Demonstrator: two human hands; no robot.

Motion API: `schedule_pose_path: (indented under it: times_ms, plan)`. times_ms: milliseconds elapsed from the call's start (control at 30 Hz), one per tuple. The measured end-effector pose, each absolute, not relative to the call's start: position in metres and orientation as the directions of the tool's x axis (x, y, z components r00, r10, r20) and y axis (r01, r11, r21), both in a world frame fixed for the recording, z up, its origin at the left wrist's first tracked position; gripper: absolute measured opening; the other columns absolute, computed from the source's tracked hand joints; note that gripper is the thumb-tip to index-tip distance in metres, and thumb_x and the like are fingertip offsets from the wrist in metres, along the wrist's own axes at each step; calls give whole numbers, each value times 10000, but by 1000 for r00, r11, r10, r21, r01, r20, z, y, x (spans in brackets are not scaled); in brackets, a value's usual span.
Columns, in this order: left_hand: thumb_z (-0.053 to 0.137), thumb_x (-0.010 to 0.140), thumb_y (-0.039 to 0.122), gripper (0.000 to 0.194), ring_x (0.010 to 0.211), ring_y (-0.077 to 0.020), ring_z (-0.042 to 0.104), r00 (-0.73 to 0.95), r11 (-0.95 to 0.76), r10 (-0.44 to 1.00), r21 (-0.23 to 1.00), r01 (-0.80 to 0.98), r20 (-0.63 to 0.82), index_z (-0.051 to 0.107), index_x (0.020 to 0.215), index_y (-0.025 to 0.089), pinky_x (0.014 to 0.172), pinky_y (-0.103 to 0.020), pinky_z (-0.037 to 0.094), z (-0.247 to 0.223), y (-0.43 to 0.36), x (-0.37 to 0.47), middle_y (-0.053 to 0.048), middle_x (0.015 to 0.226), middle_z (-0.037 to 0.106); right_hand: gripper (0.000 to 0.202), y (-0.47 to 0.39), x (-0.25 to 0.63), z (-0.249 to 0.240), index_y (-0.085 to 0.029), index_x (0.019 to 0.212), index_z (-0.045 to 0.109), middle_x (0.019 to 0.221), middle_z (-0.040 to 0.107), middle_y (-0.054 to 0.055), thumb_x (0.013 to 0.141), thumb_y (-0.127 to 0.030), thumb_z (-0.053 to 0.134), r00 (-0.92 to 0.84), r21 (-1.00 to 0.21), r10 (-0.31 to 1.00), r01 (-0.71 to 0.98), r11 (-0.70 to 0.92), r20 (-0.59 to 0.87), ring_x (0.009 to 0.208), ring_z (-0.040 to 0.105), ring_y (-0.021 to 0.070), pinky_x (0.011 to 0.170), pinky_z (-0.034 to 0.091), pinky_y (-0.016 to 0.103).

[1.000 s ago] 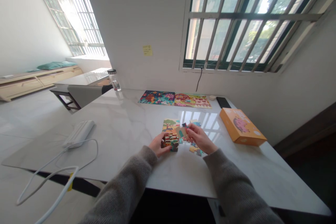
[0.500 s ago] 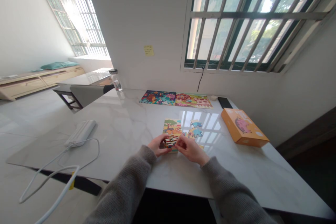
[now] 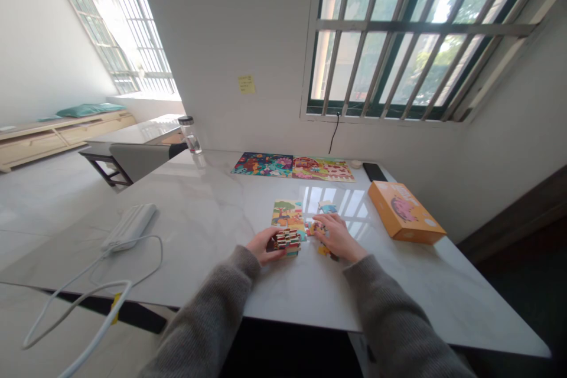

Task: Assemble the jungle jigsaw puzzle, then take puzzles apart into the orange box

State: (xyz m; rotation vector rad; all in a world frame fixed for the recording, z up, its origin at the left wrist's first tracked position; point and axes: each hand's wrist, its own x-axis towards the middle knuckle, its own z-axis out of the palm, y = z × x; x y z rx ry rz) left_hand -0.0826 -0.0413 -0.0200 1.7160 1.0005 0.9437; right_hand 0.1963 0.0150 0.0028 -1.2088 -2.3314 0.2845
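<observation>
In the head view, my left hand [image 3: 264, 245] is clamping a thick stack of small printed cardboard puzzle pieces [image 3: 287, 239], thumb on the near side and fingers on the far side. The stack is sitting low over the near edge of a brightly printed panel with a green tree [image 3: 284, 209], which is lying flat on the white marble-patterned table [image 3: 199, 201].

My right hand [image 3: 340, 238] is reaching in from the right, palm down, its fingertips lying over small multicoloured loose pieces [image 3: 315, 228] just right of the panel. I cannot tell whether those fingers are pinching a piece or only touching it. Yellow loose pieces [image 3: 323, 251] are lying on the near side of that hand, and a blue loose piece [image 3: 328, 207] is lying on its far side.

Farther back, a dark blue illustrated sheet [image 3: 261, 165] and a farm-scene sheet [image 3: 323, 169] are lying side by side near the wall. An orange cardboard box with a pink picture [image 3: 403, 212] is resting at the right.

I am judging the step in hand as sorting or placing pieces by the panel. The next move is calling for a light fingertip touch on the right and a steady left grip.
</observation>
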Motion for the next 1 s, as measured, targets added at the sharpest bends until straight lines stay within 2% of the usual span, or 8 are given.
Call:
schedule_pose_path:
  times_ms: [67, 167, 400, 567, 700, 767, 900, 1000]
  plan:
    - [809, 735, 381, 597, 1037, -278, 674, 378, -267, 910, 936, 229, 167, 579, 1218, 118, 953, -390, 523, -18, -42, -82, -162, 1165, 681, 472, 16, 194, -3, -239, 1335, 543, 1300, 599, 105, 877, -334, 604, -490, -357, 834, 754, 551, 254, 1255, 448, 308, 1027, 349, 460]
    - [799, 740, 367, 578, 1030, -271, 673, 365, -274, 916, 925, 262, 168, 568, 1213, 128, 954, -403, 526, -18, -42, -83, -154, 1168, 679, 550, 17, 192, -7, -255, 1381, 515, 1289, 591, 104, 851, -334, 638, -459, -344, 868, 797, 497, 190, 1244, 456, 313, 1017, 353, 462]
    - [807, 735, 384, 570, 1038, -285, 673, 326, -262, 931, 921, 287, 164, 564, 1195, 151, 976, -453, 518, -29, -38, -86, -142, 1157, 688, 697, 20, 195, -10, -212, 1422, 492, 1170, 573, 113, 773, -310, 725, -472, -376, 829, 740, 558, 301, 1095, 547, 297, 974, 429, 450]
    - [810, 732, 405, 606, 1080, -307, 666, 319, -229, 938, 936, 269, 137, 543, 1207, 140, 1007, -482, 499, -30, -37, -86, -169, 1210, 669, 664, 14, 195, 2, -204, 1427, 478, 1183, 565, 109, 800, -255, 691, -473, -499, 781, 601, 624, 407, 1053, 586, 259, 966, 489, 439]
    - [815, 727, 414, 633, 1086, -304, 664, 313, -225, 939, 945, 239, 144, 525, 1222, 147, 1015, -483, 491, -25, -39, -83, -161, 1219, 664, 639, -3, 177, 13, -248, 1419, 473, 1170, 588, 85, 822, -282, 699, -466, -687, 754, 349, 637, 463, 1062, 606, 229, 915, 552, 400]
    - [810, 735, 429, 640, 1056, -294, 673, 291, -221, 945, 947, 232, 149, 513, 1232, 155, 988, -473, 506, -22, -39, -83, -147, 1195, 671, 618, -14, 163, 13, -262, 1415, 467, 1223, 580, 92, 840, -288, 691, -468, -740, 745, 247, 626, 475, 1110, 600, 227, 898, 569, 382]
    - [792, 751, 477, 634, 973, -276, 685, 272, -222, 949, 947, 230, 157, 504, 1206, 144, 900, -443, 540, -20, -39, -83, -128, 1094, 685, 513, -28, 143, 6, -258, 1323, 554, 1293, 546, 112, 832, -235, 703, -497, -637, 673, 274, 720, 547, 1223, 539, 260, 1043, 491, 452]
    - [796, 744, 492, 646, 977, -269, 681, 288, -213, 946, 954, 209, 148, 492, 1200, 151, 900, -431, 537, -20, -38, -83, -117, 1091, 680, 431, -29, 142, 4, -258, 1257, 589, 1282, 539, 117, 841, -195, 680, -530, -566, 629, 303, 767, 569, 1243, 523, 270, 1048, 485, 468]
